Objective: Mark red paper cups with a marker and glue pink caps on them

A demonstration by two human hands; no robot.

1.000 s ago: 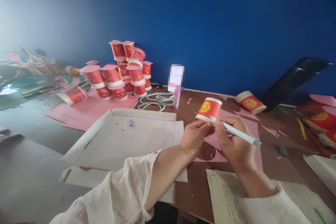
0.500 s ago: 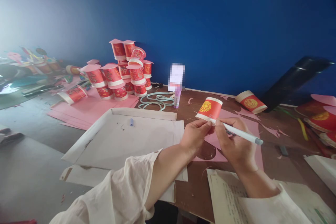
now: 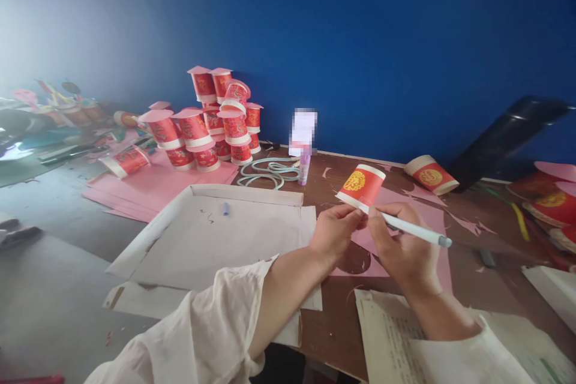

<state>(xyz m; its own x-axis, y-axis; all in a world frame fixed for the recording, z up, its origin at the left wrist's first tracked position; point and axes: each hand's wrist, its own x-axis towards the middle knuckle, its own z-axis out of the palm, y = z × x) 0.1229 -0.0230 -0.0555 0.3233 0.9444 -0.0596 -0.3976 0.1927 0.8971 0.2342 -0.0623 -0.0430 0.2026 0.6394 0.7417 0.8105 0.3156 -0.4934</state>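
Observation:
My left hand [image 3: 335, 229] pinches a red paper cup [image 3: 365, 186] by its white rim, which faces me. A round gold emblem shows on the cup's side, and the cup is tilted. In my right hand [image 3: 407, 246] is a white pen [image 3: 411, 229] with a grey end, gripped between thumb and fingers. Its tip, hidden by my fingers, is close to the cup's near rim; I cannot tell whether it touches. Beneath the hands lies a pink paper sheet [image 3: 432, 234] with a round hole cut in it.
Stacked red cups with pink paper tops [image 3: 234, 127] stand back left on pink sheets [image 3: 135, 189]. An open cardboard tray [image 3: 252, 234] holds a small blue cap [image 3: 225, 209]. Behind are a coiled cable [image 3: 265, 173], a purple tube [image 3: 303, 171] and nested cups [image 3: 431, 175]. Written papers [image 3: 382, 330] lie front right.
The cup has moved slightly up and to the right and tilted a little more. Both hands keep their grips and have barely moved.

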